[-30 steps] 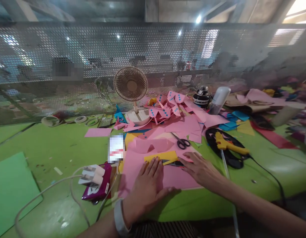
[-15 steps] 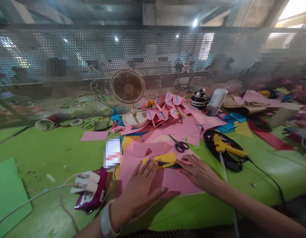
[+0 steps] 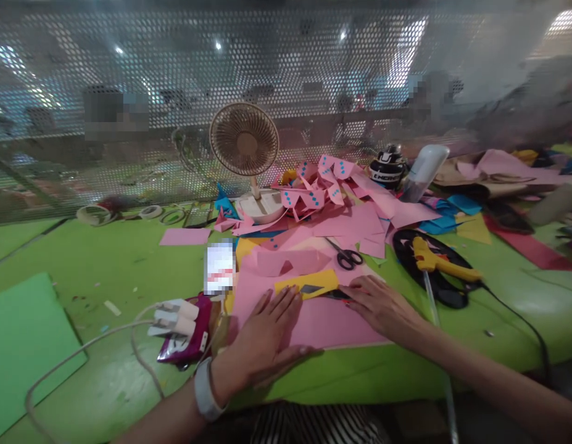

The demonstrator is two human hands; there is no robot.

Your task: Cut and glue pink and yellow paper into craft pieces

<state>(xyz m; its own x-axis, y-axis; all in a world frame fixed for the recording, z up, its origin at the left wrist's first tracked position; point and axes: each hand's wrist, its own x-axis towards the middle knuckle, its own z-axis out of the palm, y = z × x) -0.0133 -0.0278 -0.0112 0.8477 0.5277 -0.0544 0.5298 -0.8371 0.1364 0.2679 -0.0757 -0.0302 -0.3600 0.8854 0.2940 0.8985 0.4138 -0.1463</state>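
My left hand (image 3: 262,336) lies flat with fingers stretched out on a large pink paper sheet (image 3: 323,320) at the near edge of the green table (image 3: 105,259). My right hand (image 3: 381,305) rests on the same sheet to the right, its fingertips spread and touching a dark thin tool (image 3: 334,295) that lies beside a yellow paper strip (image 3: 308,283). Whether the right fingers grip the tool I cannot make out. A folded pink piece (image 3: 286,260) lies just behind the yellow strip.
Black scissors (image 3: 344,256) lie behind the sheet. A yellow glue gun (image 3: 440,262) rests on a black disc to the right. A small desk fan (image 3: 246,148), a heap of pink paper flags (image 3: 323,191), a purple pouch with white plugs (image 3: 181,327) and tape rolls (image 3: 95,214) surround the area.
The camera tilted and shifted slightly. Both hands stay flat on the pink sheet, with the right fingertips staying by the dark tool.
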